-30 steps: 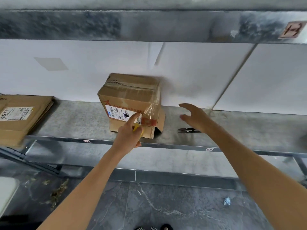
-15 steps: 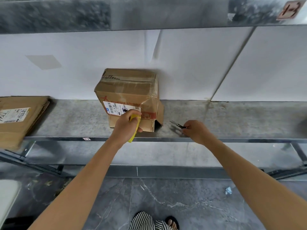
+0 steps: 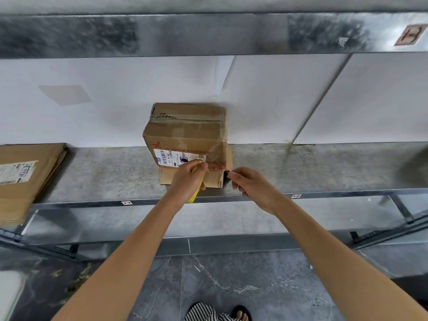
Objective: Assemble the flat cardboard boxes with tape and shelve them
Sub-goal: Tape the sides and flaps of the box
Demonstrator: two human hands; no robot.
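A small taped cardboard box [image 3: 185, 133] with a white shipping label stands on the grey metal shelf [image 3: 111, 172] against the white wall. My left hand [image 3: 187, 181] grips a yellow tape dispenser [image 3: 195, 193] at the box's front face, with clear tape stretched to the right. My right hand [image 3: 250, 186] holds small black snips [image 3: 228, 172] at the tape beside the box's right front corner.
A stack of flat cardboard boxes [image 3: 25, 177] lies at the shelf's left end. An upper shelf beam [image 3: 208, 33] runs overhead. A lower shelf [image 3: 208, 218] sits beneath, with dark tiled floor [image 3: 231, 286] below it. My feet show at the bottom edge.
My right hand picked the snips up off the shelf and brought them left to the tape at the box's corner. My left hand stayed at the box front with the dispenser.
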